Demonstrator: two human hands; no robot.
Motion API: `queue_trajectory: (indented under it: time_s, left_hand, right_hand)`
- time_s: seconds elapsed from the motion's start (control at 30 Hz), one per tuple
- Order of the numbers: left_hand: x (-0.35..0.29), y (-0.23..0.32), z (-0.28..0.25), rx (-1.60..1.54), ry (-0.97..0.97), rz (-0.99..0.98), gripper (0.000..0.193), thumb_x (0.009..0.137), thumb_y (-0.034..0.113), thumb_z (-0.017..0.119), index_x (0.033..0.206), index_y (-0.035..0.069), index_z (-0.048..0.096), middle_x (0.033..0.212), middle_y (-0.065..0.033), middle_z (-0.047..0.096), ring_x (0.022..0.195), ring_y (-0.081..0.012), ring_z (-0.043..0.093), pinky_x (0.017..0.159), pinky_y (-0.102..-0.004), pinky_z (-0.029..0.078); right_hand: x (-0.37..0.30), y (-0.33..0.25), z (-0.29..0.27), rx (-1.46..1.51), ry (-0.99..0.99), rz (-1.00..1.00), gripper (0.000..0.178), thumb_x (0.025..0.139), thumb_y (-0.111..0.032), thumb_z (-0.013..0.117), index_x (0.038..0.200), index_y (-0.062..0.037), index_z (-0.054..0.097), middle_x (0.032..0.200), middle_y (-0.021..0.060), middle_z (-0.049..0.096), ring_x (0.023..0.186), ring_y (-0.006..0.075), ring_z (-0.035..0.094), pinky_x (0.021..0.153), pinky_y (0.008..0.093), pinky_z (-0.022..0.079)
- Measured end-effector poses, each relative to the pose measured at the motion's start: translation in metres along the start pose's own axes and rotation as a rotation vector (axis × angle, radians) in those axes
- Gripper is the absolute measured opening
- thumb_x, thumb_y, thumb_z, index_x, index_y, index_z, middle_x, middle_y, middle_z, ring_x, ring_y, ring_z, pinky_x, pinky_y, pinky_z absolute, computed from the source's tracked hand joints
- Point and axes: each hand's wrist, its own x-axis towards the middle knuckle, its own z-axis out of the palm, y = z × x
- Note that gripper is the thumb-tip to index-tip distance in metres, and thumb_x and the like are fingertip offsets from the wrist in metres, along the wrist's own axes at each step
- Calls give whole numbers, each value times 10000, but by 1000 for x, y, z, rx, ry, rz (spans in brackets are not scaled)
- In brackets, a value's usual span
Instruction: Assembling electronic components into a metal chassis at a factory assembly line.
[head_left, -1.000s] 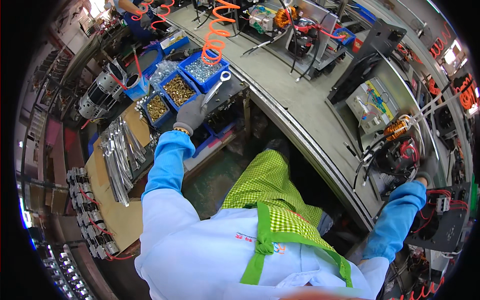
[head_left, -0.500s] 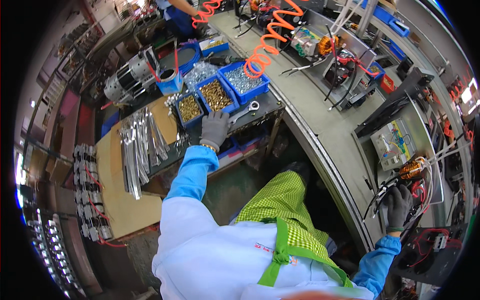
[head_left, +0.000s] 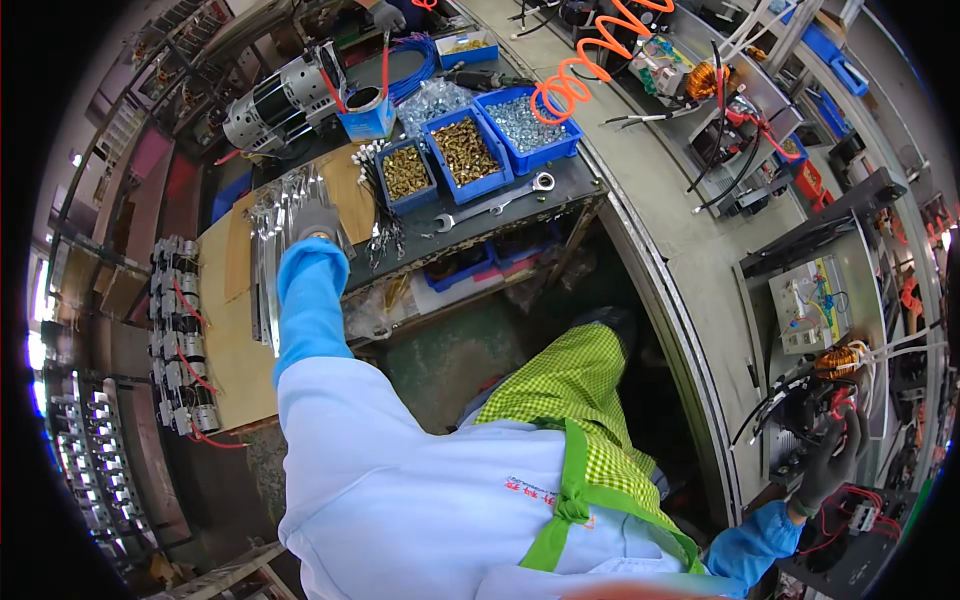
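My left hand (head_left: 314, 220), in a grey glove, reaches down onto a bundle of long shiny metal strips (head_left: 265, 265) on the left bench. Its fingers are mostly hidden behind the back of the hand, so any grip is unclear. My right hand (head_left: 836, 458), gloved too, is beside a unit with black cables and a copper-wound coil (head_left: 840, 360) at the right. Its fingers are stretched out and seem to hold nothing. A combination wrench (head_left: 495, 205) lies near the bench edge, in front of blue bins of brass bolts (head_left: 463, 152) and silver fasteners (head_left: 525, 125).
A smaller bolt bin (head_left: 405, 172), cable ties (head_left: 385, 225) and a silver motor (head_left: 285, 100) share the left bench. An orange coiled hose (head_left: 590, 70) hangs over the conveyor (head_left: 640, 150). Another person's gloved hand (head_left: 386, 16) shows at the top. A black panel (head_left: 850, 540) is at lower right.
My left hand has moved left from beside the bolt bins and wrench to the metal strips. My right hand has shifted slightly right and down, away from the cables. The view has shifted.
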Motion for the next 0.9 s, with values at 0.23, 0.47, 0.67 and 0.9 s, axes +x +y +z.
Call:
queue_trajectory:
  time_s: [0.23, 0.47, 0.67, 0.9]
  left_hand:
    - [56, 4, 44, 634, -220, 310, 285, 896, 251, 540, 1122, 154, 685, 1231, -87, 617, 1103, -302, 611, 850, -495, 517]
    - [-3, 15, -7, -28, -198, -33, 489, 861, 426, 518, 1189, 80, 627, 1272, -217, 550, 1177, -360, 535, 988, -442, 426]
    - [-14, 1, -26, -233, 148, -7, 392, 900, 359, 478, 1089, 48, 625, 1053, -227, 639, 999, -392, 606, 849, -484, 471]
    - [-197, 166, -161, -963, 219, 1014, 283, 928, 275, 555, 1041, 21, 601, 805, -156, 636, 725, -278, 626, 664, -366, 491]
  right_hand:
    - [15, -18, 18, 21, -56, -122, 260, 889, -56, 570, 1141, 7, 593, 1235, 160, 543, 1190, 310, 487, 997, 405, 368]
    - [10, -20, 13, -43, -98, -192, 267, 879, -59, 579, 1141, -6, 597, 1236, 160, 545, 1175, 313, 495, 994, 404, 363]
    - [-9, -1, -6, 60, -108, -101, 286, 882, -29, 561, 1165, -3, 585, 1244, 168, 532, 1159, 307, 508, 966, 390, 405]
    - [-15, -54, -2, 62, -115, -95, 434, 694, -22, 721, 1117, -42, 629, 1227, 159, 547, 1085, 326, 547, 891, 392, 472]
